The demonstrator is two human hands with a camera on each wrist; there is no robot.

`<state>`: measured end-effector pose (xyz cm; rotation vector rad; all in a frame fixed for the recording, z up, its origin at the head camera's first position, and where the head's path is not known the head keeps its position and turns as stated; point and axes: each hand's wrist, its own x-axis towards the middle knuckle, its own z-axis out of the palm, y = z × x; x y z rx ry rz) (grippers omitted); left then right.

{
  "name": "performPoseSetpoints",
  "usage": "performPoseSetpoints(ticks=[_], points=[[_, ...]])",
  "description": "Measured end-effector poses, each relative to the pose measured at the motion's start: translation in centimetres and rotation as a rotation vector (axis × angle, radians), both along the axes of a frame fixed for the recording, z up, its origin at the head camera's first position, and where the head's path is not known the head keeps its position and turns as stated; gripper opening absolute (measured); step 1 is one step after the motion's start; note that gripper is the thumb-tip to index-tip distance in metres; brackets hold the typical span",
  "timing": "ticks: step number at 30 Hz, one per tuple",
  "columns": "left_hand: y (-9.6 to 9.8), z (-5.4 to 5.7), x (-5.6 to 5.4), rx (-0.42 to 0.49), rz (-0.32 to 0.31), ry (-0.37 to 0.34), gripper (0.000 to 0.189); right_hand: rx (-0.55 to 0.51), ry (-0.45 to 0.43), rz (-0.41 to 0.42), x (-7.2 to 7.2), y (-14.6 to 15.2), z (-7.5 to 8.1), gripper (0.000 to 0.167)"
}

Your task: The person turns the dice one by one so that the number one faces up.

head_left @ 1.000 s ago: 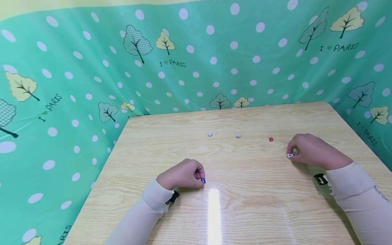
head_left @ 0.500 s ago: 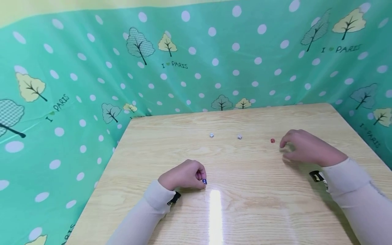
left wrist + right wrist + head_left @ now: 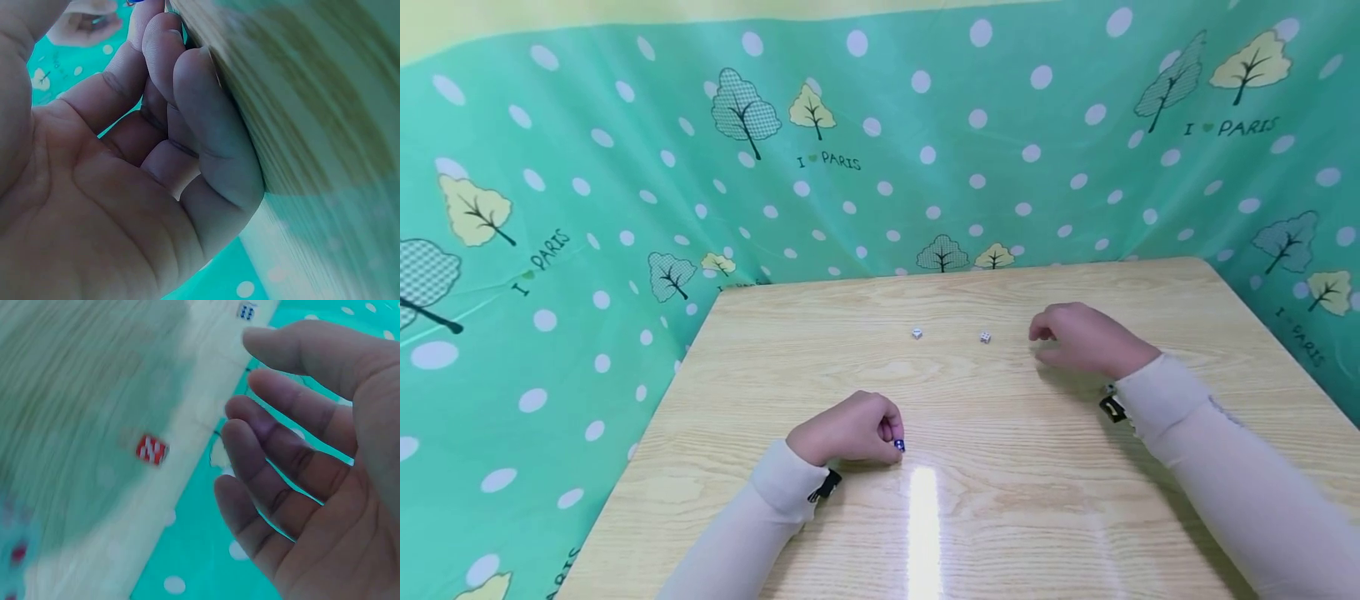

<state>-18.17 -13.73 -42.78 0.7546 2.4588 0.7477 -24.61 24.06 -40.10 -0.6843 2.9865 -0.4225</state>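
Observation:
My left hand [image 3: 850, 429] rests on the table and pinches a small blue die [image 3: 899, 446] between thumb and forefinger. In the left wrist view only a blue sliver of that die shows at the top edge. My right hand [image 3: 1086, 337] hovers over the right side of the table, holding nothing, thumb and fingers apart. A red die [image 3: 152, 450] lies on the table near its fingertips in the right wrist view; the hand hides it in the head view. Left of this hand lies a white die [image 3: 985, 337].
Farther left stands another white die [image 3: 917, 333]. A blurred pale die with red pips [image 3: 17, 553] shows at the lower left of the right wrist view. The wooden table [image 3: 985, 517] ends at a green polka-dot curtain [image 3: 880, 167] behind and at the sides.
My right hand has let go of a white die and moved left and away from me, now covering the red die in the head view. My left hand stays with the blue die.

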Motion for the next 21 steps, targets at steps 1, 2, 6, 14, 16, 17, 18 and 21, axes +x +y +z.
performPoseSetpoints(ticks=[1, 2, 6, 14, 16, 17, 18, 21], points=[[0.0, 0.0, 0.0, 0.0, 0.0, 0.0, 0.014, -0.003, 0.0, 0.001, -0.3, -0.4, -0.1, 0.023], [0.0, -0.1, 0.0, -0.001, -0.001, 0.003, 0.014, -0.004, 0.003, 0.001, -0.6, -0.8, -0.2, 0.024], [0.0, -0.2, -0.1, -0.001, -0.012, 0.013, 0.014, -0.019, 0.001, -0.01, -1.7, -2.3, -0.9, 0.028], [0.0, -0.3, -0.2, 0.0, -0.011, 0.01, 0.014, -0.015, -0.007, 0.017, -3.1, -4.5, -1.9, 0.036], [0.0, -0.3, -0.2, -0.001, -0.012, 0.011, 0.014, -0.005, -0.005, 0.019, -3.2, -4.9, -2.0, 0.037], [0.0, -0.3, -0.2, -0.002, -0.014, 0.013, 0.014, -0.001, 0.0, 0.019, -3.3, -5.1, -2.1, 0.037], [0.0, -0.3, -0.2, -0.003, -0.015, 0.015, 0.014, 0.002, 0.003, 0.017, -3.4, -5.2, -2.2, 0.037], [-0.1, -0.3, -0.2, -0.004, -0.016, 0.018, 0.014, 0.005, 0.003, 0.011, -3.5, -5.8, -2.2, 0.038]])
